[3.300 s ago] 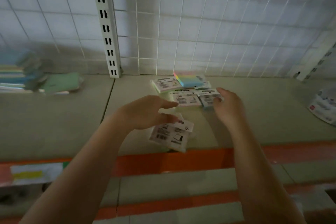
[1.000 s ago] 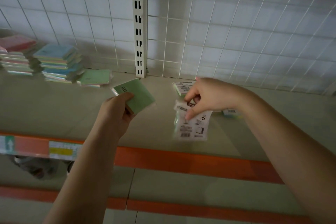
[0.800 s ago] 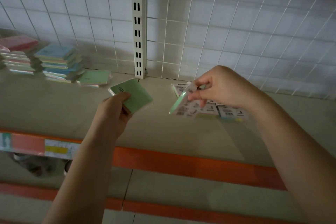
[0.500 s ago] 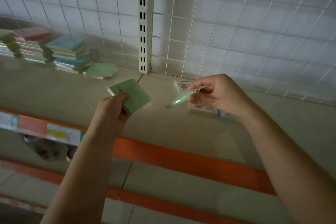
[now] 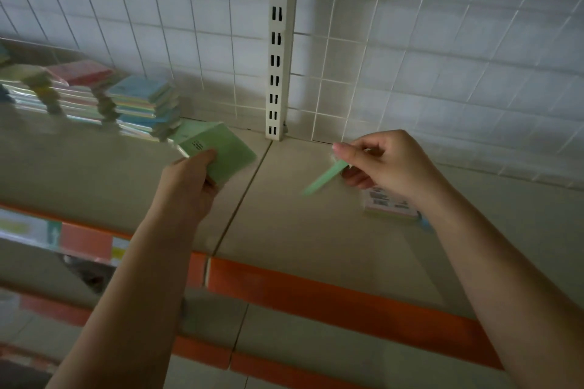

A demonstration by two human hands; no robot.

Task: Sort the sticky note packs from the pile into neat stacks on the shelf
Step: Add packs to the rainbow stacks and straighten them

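The left hand (image 5: 186,186) grips a green sticky note pack (image 5: 221,153) flat above the shelf (image 5: 300,230). At its 3 o'clock, the right hand (image 5: 388,164) pinches a second green pack (image 5: 322,178) edge-on. Sorted stacks (image 5: 139,104) sit at 10 o'clock; the remaining pile (image 5: 388,205) lies under the right wrist.

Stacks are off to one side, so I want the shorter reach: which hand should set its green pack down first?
Left, probably. The left hand grips a green pack right beside the stacks at the shelf's left. The right hand pinches a second green pack edge-on, farther right.
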